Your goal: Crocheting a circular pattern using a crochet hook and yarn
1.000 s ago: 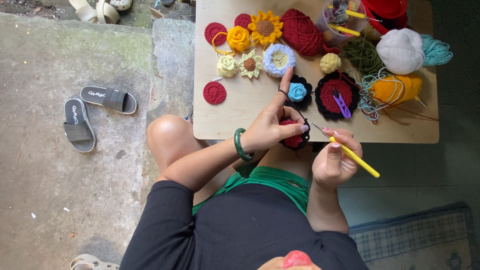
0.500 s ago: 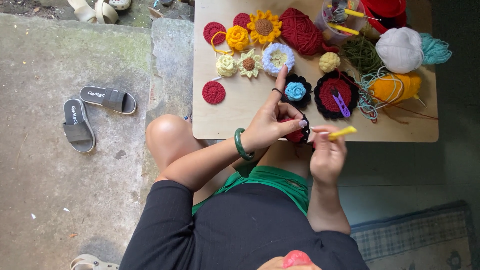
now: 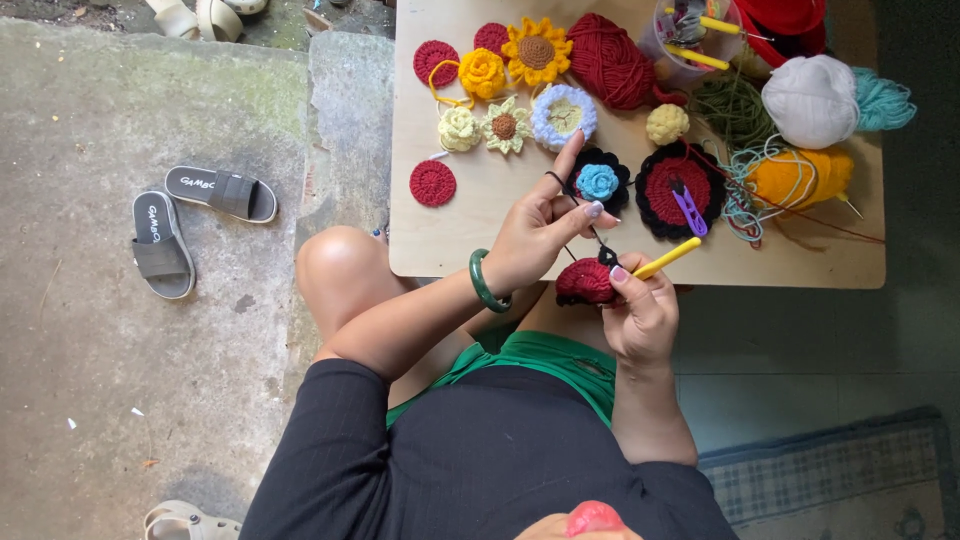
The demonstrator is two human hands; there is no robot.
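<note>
My left hand [image 3: 540, 225], with a green bangle on the wrist, pinches the black yarn and the top of a small dark red crochet piece [image 3: 585, 282]; its forefinger points up over the table. My right hand [image 3: 640, 305] grips a yellow crochet hook [image 3: 668, 257] and also touches the red piece, just off the front edge of the low wooden table [image 3: 480, 255]. The black yarn runs up towards a black and blue crochet flower [image 3: 598, 182].
On the table lie several crochet flowers and red discs, a dark red yarn ball [image 3: 610, 58], white [image 3: 810, 100], teal and orange yarn [image 3: 800, 175], purple snips [image 3: 688, 205] on a red and black round, and a cup of tools. Grey sandals [image 3: 190, 220] lie on the concrete at left.
The hook swung from pointing down right to up right near the red piece. My right hand moved up closer to my left; the left forefinger stays raised.
</note>
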